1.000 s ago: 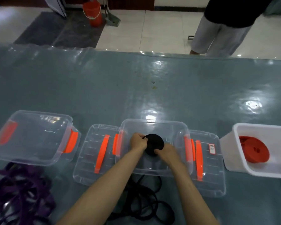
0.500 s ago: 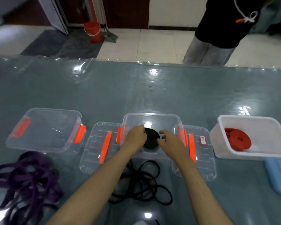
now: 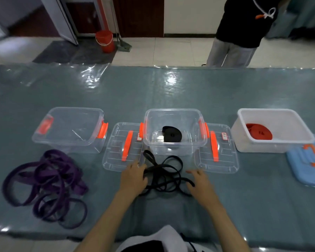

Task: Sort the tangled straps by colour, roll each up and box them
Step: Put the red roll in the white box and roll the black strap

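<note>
We see a rolled black strap [image 3: 171,135] lying in the middle clear box [image 3: 175,142], with a flat lid [image 3: 123,147] on the table on either side of it. In front of that box a loose black strap [image 3: 164,174] lies tangled on the teal table [image 3: 153,91]. Our left hand [image 3: 134,178] rests on its left edge, fingers curled over the loops; whether it grips them we cannot tell. Our right hand [image 3: 198,182] lies flat and spread at the tangle's right edge, holding nothing. A purple strap [image 3: 44,184] sprawls at left below an empty clear box [image 3: 69,130], and a red roll [image 3: 259,133] sits in the white tub [image 3: 273,142]
</note>
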